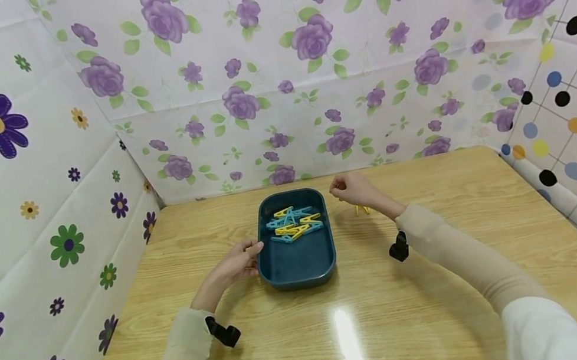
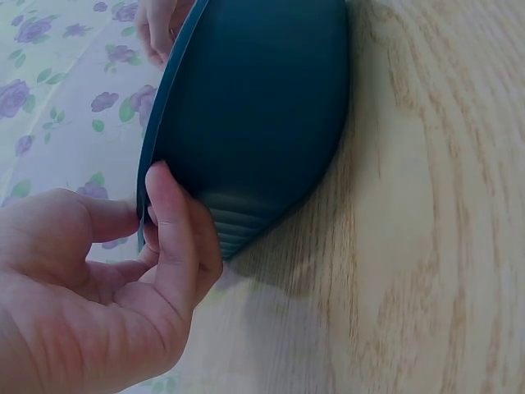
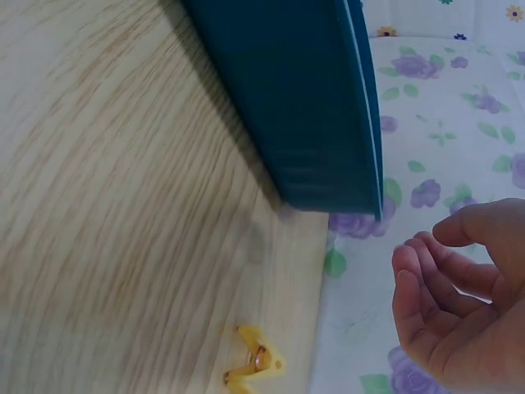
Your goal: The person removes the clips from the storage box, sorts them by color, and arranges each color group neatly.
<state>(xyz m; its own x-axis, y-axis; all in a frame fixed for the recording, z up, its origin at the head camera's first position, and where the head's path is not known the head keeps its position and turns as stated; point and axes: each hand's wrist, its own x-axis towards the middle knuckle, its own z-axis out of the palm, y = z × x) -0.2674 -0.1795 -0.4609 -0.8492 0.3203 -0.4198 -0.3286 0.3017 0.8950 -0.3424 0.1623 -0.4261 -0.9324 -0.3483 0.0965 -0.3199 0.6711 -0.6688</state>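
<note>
A dark teal plastic tray [image 1: 298, 262] stands on the wooden table. Blue and yellow clothespins [image 1: 293, 225] lie in a loose heap toward its far half. My left hand [image 1: 239, 261] pinches the tray's left rim between thumb and fingers; in the left wrist view the rim [image 2: 149, 139] runs between them. To the right of the tray, my right hand [image 1: 354, 189] hovers above the table, its fingers loosely curled with nothing visible in them. Below it a yellow clothespin [image 3: 258, 361] sits on the tabletop, partly hidden by the hand and wrist in the head view.
The wooden tabletop [image 1: 390, 323] reaches back to a wall covering with purple roses [image 1: 312, 37]. Patterned sheets also hang at the left [image 1: 66, 247] and right sides. A black camera mount [image 1: 224, 331] is strapped on each wrist.
</note>
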